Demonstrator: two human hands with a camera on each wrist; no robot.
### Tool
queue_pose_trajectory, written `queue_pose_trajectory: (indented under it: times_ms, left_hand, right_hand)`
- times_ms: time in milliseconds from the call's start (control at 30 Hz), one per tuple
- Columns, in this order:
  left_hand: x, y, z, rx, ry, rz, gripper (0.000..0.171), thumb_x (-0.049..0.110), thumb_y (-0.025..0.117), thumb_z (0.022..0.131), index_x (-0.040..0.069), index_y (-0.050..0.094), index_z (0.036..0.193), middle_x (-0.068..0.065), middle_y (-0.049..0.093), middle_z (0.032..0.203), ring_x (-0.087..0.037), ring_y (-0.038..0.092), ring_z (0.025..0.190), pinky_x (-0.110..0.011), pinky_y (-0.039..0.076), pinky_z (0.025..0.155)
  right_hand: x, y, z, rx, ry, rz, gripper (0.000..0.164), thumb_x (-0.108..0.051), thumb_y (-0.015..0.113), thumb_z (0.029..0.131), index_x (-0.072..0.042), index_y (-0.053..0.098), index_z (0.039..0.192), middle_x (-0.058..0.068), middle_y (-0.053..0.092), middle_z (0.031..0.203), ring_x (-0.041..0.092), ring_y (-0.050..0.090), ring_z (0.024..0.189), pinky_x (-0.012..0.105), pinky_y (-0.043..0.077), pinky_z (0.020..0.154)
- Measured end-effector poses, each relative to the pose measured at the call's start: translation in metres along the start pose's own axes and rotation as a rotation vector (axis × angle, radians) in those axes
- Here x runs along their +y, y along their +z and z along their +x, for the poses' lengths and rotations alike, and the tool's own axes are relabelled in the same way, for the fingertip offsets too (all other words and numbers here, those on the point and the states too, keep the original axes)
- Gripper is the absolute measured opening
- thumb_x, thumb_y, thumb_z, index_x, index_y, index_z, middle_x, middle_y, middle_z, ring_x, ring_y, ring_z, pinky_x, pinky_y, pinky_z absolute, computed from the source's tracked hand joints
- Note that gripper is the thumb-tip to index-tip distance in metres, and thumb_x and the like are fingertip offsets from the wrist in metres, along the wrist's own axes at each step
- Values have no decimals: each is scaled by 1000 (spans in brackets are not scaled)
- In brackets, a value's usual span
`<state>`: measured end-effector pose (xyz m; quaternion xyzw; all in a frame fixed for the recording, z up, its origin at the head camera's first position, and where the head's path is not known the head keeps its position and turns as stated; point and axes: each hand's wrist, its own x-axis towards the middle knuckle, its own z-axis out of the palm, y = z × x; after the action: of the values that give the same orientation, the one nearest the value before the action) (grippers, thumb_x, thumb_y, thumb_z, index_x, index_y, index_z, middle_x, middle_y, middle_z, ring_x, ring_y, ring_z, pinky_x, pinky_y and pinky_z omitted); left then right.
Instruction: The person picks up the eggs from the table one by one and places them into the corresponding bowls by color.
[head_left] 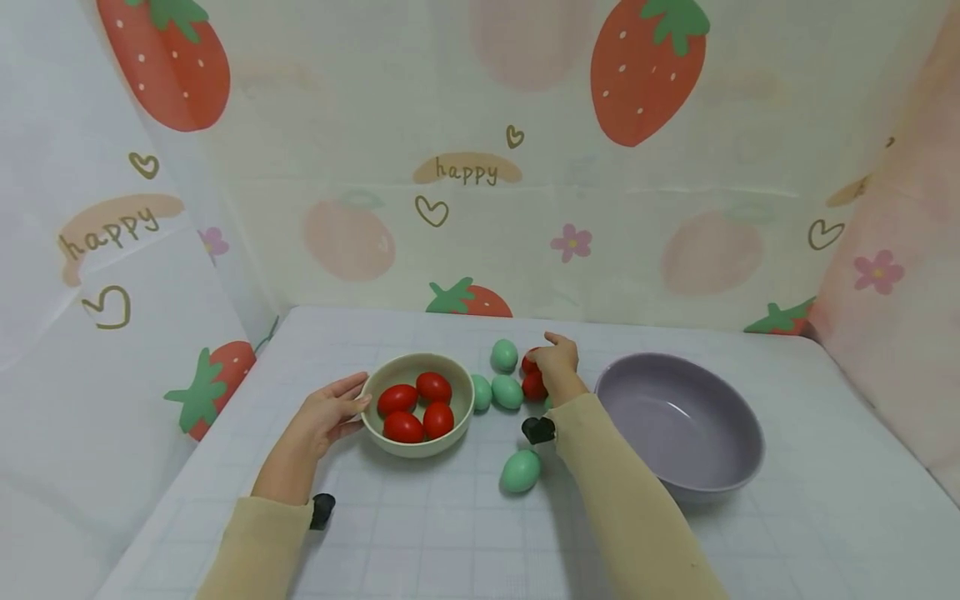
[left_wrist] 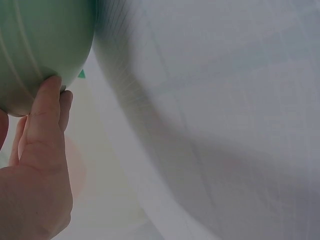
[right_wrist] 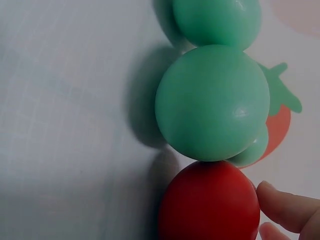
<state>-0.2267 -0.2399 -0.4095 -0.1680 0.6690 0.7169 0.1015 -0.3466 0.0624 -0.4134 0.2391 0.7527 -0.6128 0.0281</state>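
Observation:
Several red eggs [head_left: 403,427] lie in a small pale-green bowl [head_left: 417,450] left of centre. My left hand [head_left: 330,414] rests against the bowl's left side, its fingers [left_wrist: 46,112] fairly straight along the outer wall in the left wrist view. At the middle of the table, my right hand [head_left: 558,364] is over two red eggs [head_left: 534,387], partly hiding them. A fingertip [right_wrist: 266,192] sits right beside a red egg [right_wrist: 210,205] in the right wrist view; I see no closed grip. Green eggs [right_wrist: 212,102] stand close by.
A large grey-purple bowl [head_left: 678,417], with nothing visible inside, stands right of my right forearm. Several green eggs [head_left: 507,392] lie between the bowls, one green egg [head_left: 521,472] nearer me. The table [head_left: 427,533] has a pale checked cover, with strawberry-print cloth [head_left: 465,242] behind.

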Motion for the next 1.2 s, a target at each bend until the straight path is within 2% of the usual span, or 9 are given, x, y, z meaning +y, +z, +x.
queue_pose_trajectory:
  times_ms: [267, 467, 567, 700, 833, 967, 1200]
  left_hand:
    - [-2, 1, 1, -19, 15, 1, 58, -1, 57, 96, 1, 34, 149, -17, 33, 152, -14, 57, 108, -43, 43, 99]
    - [-2, 2, 1, -17, 12, 2, 58, 0, 57, 96, 2, 35, 149, -16, 33, 152, -12, 58, 105, -39, 47, 96]
    - [-2, 2, 0, -18, 11, 4, 58, 0, 57, 96, 2, 35, 149, -16, 34, 152, -13, 58, 107, -40, 46, 96]
    - [-3, 1, 1, -30, 12, -1, 59, -1, 57, 96, 1, 33, 150, -16, 31, 152, -10, 58, 103, -39, 47, 97]
    - [-2, 0, 0, -34, 17, -15, 59, -1, 57, 96, 1, 32, 150, -17, 31, 152, -6, 59, 96, -35, 51, 90]
    - [-2, -1, -1, -39, 32, -25, 60, -2, 57, 96, 1, 31, 150, -17, 30, 152, -5, 60, 95, -33, 53, 86]
    - [-3, -6, 1, -47, 50, -38, 63, 1, 65, 92, 1, 37, 148, -16, 36, 150, -9, 60, 101, -35, 51, 90]
  right_hand:
    - [4, -2, 5, 6, 1, -14, 59, 4, 70, 83, -8, 55, 138, 18, 44, 146, 29, 39, 131, 41, 37, 107]
    - [5, -5, 6, 28, 1, 39, 59, 7, 68, 83, -5, 53, 139, 19, 42, 146, 30, 38, 132, 41, 36, 107]
    - [4, -6, 6, 50, -25, 46, 58, 7, 67, 83, -7, 55, 138, 18, 43, 145, 30, 38, 132, 43, 37, 106]
    - [0, -6, 5, 77, -109, 29, 56, 8, 64, 83, -10, 59, 135, 17, 48, 141, 30, 42, 128, 43, 40, 103]
    - [-6, -8, 2, 80, -168, 103, 54, 10, 62, 84, -10, 61, 133, 15, 50, 140, 29, 43, 127, 41, 42, 102]
    - [-12, -10, -5, 48, -162, 224, 49, 9, 61, 86, -9, 61, 132, 13, 50, 140, 28, 41, 130, 38, 42, 103]
    - [-23, -15, -20, -18, -133, 353, 45, 5, 63, 89, -4, 60, 133, 14, 50, 140, 28, 44, 127, 36, 44, 100]
